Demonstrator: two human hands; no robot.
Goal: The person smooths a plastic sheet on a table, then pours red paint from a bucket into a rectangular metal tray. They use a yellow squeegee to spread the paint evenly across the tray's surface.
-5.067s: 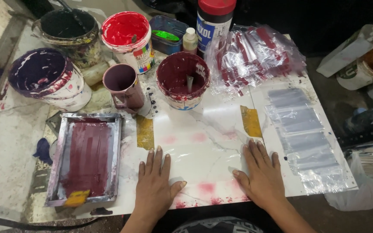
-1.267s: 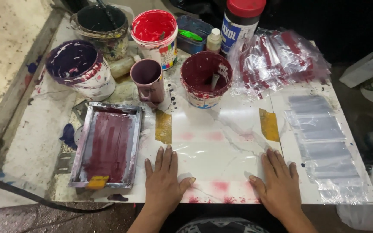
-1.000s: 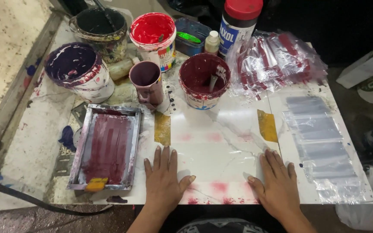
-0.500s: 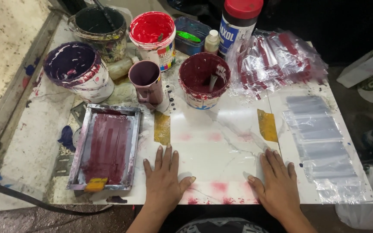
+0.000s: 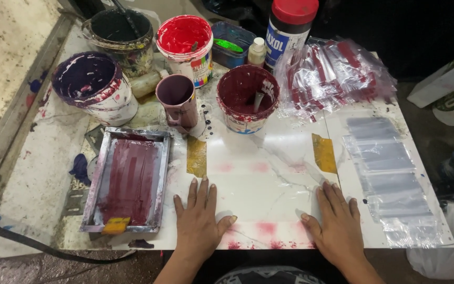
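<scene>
The white worktop (image 5: 269, 179) carries everything. Left of its centre lies a metal-framed screen (image 5: 128, 185) smeared maroon. Behind it stand a purple-stained bucket (image 5: 94, 87), a red paint tub (image 5: 186, 46) and a maroon tub (image 5: 247, 99) holding a stirrer. Left hand (image 5: 199, 220) and right hand (image 5: 336, 225) press flat on the worktop, each grip open, empty.

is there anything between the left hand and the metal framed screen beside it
Nothing visible. The left hand lies flat on the white board, and only bare, paint-smudged board separates it from the metal-framed screen lying just to its left.
</scene>
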